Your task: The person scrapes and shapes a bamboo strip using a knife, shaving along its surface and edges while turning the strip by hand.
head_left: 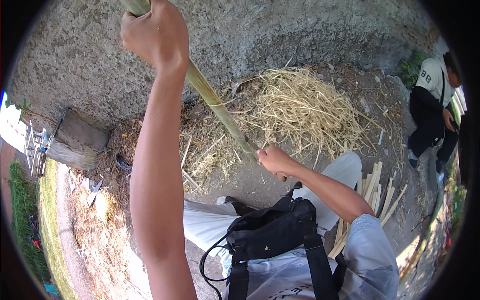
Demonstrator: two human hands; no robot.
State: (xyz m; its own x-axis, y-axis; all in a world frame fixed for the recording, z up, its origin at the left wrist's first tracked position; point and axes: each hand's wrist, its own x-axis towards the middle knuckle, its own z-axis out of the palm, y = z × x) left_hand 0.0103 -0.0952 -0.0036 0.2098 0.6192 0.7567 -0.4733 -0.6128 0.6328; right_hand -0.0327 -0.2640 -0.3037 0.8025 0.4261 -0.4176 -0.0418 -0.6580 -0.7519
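before a rough grey wall [310,47], we see the left hand [159,37] clasping a long green bamboo pole [215,104], presumably steadying it, the right hand [275,162] gripping a brown wooden-handled tool [282,177].

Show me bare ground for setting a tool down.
Mostly bare ground lies between the straw heap and your shoe; another patch separates the split strips and seated co-worker. Crowded: heap, strips, and along your bamboo pole.
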